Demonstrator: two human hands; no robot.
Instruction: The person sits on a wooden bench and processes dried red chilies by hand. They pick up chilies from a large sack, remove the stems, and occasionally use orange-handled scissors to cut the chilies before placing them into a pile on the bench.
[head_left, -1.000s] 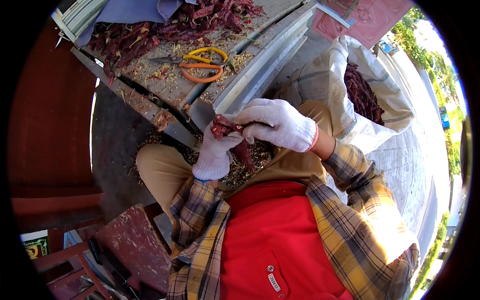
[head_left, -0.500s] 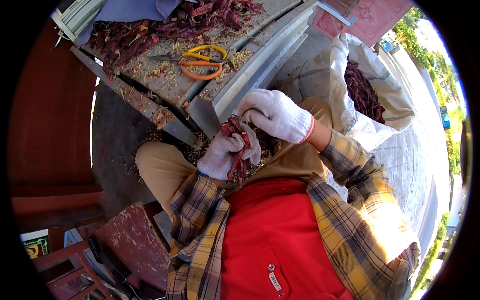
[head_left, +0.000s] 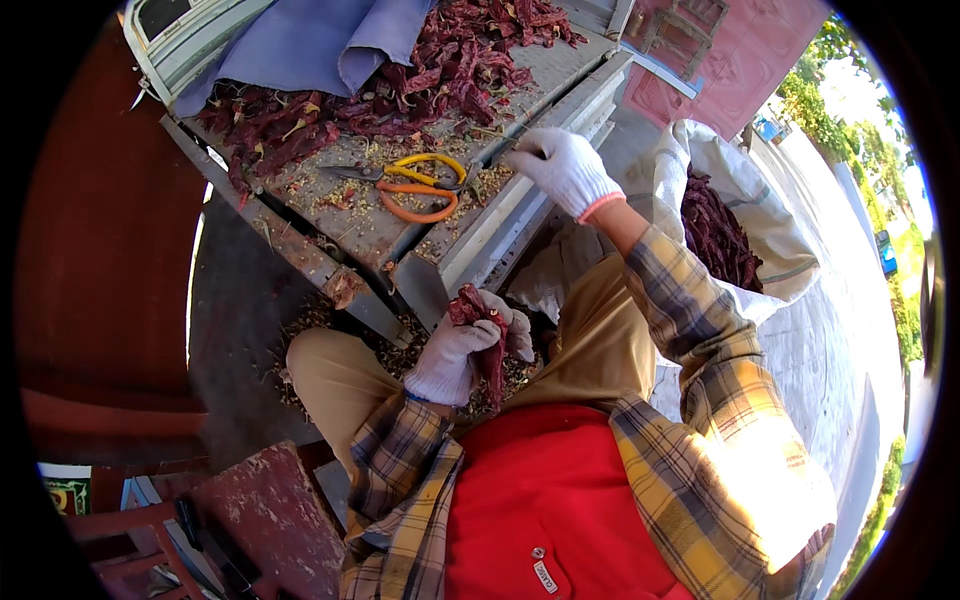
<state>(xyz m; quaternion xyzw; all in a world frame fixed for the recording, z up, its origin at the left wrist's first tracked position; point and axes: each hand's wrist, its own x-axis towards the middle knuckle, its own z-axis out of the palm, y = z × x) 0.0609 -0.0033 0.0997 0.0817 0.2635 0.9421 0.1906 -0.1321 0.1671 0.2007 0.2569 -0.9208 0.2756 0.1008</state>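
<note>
My left hand [head_left: 447, 362], in a white knit glove, is closed round a small bunch of wrinkled dried red chili peppers [head_left: 489, 362] above my lap. Raised to the right, my right hand [head_left: 568, 172] wears a matching glove. Its fingers are curled together near the edge of the metal platform [head_left: 345, 225], and whatever they may pinch is too small to make out. On the platform lie scissors [head_left: 408, 187] with one yellow and one orange handle, their blades pointing left. Behind them spreads a heap of dried chilies [head_left: 455, 85].
A blue-grey cloth [head_left: 300, 50] covers part of the heap. Seeds and scraps litter the platform and the ground below. To the right stands a white woven sack [head_left: 795, 225] with dark red chilies [head_left: 718, 235] inside. A worn reddish board [head_left: 265, 505] is at lower left.
My right hand has moved up and away from the left, toward the platform edge. My left hand still grips the chilies, now slightly lower in the view. The whole scene has shifted a little.
</note>
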